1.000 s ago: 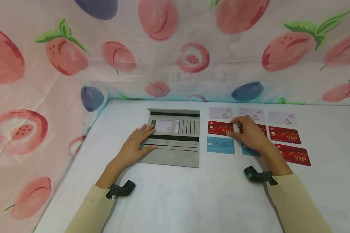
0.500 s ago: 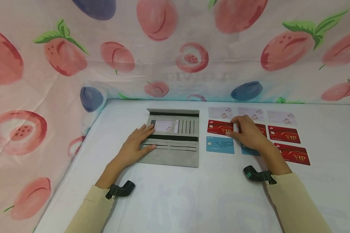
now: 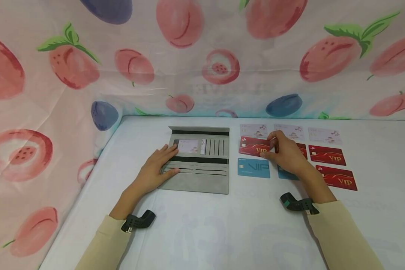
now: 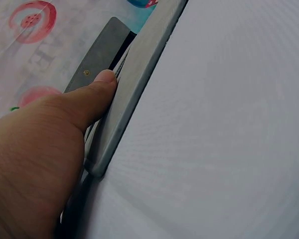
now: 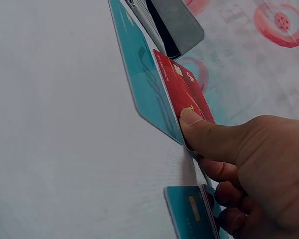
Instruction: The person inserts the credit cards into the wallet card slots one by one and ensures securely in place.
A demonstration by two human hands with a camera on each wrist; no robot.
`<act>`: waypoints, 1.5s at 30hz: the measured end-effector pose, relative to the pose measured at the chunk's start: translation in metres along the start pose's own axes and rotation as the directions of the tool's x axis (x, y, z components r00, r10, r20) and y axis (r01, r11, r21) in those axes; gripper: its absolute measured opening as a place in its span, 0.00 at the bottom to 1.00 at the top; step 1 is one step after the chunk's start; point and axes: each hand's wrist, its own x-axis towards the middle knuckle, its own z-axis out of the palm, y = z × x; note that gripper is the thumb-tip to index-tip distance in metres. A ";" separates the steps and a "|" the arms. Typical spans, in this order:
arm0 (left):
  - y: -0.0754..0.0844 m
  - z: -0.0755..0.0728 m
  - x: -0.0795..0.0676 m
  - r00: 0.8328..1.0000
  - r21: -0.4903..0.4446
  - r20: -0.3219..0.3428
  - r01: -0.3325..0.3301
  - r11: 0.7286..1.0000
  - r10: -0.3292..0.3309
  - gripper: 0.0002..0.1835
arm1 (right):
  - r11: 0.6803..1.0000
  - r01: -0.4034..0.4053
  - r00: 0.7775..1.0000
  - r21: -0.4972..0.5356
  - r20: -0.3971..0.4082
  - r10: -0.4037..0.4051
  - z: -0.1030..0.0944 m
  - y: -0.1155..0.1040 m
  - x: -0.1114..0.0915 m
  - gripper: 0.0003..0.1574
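Note:
My right hand [image 3: 287, 153] pinches the right end of a red VIP card [image 3: 253, 145] between thumb and fingers. In the right wrist view the thumb presses on the face of this red card [image 5: 182, 84], just behind a blue card [image 5: 144, 74]. My left hand [image 3: 155, 168] rests with extended fingers on the left side of an open grey card wallet [image 3: 195, 184]. A pale card [image 3: 189, 146] sits in the wallet's upper window, and the edge of another shows in a slot beside it. In the left wrist view the left thumb lies on the wallet [image 4: 134, 84].
Three pale cards, one of them a card [image 3: 325, 135] at the right, form the back row. Other red cards [image 3: 327, 155] lie to the right. A blue card [image 3: 254, 168] lies in front of the held one; another blue card [image 3: 288, 174] is partly under my right hand. Fruit-patterned cloth [image 3: 219, 75] hangs behind.
The red card in my right hand has risen slightly and now overlaps the lower edge of the pale card behind it. My left hand stays on the wallet.

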 end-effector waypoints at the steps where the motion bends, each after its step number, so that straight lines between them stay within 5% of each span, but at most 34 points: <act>1: 0.000 0.000 0.000 1.000 0.000 0.000 0.001 1.000 -0.001 0.37 | 1.000 0.002 1.000 -0.001 -0.007 -0.002 0.000 -0.001 -0.001 0.38; 11: 0.000 0.000 0.000 1.000 -0.001 0.001 0.001 1.000 -0.001 0.37 | 0.986 0.150 0.984 0.073 -0.108 -0.141 -0.002 -0.003 -0.002 0.30; 21: -0.001 0.001 -0.001 1.000 -0.009 0.000 -0.002 1.000 0.002 0.37 | 0.972 0.124 0.986 0.199 -0.136 -0.098 0.001 -0.021 -0.004 0.31; 40: -0.003 0.002 0.000 1.000 -0.013 -0.012 -0.016 1.000 0.016 0.37 | 0.847 0.087 0.996 0.524 -0.066 -0.062 0.037 -0.080 0.008 0.28; 45: -0.004 0.002 0.000 1.000 -0.010 -0.010 -0.011 1.000 0.011 0.37 | 0.844 0.072 0.996 0.531 -0.078 -0.036 0.048 -0.087 0.009 0.27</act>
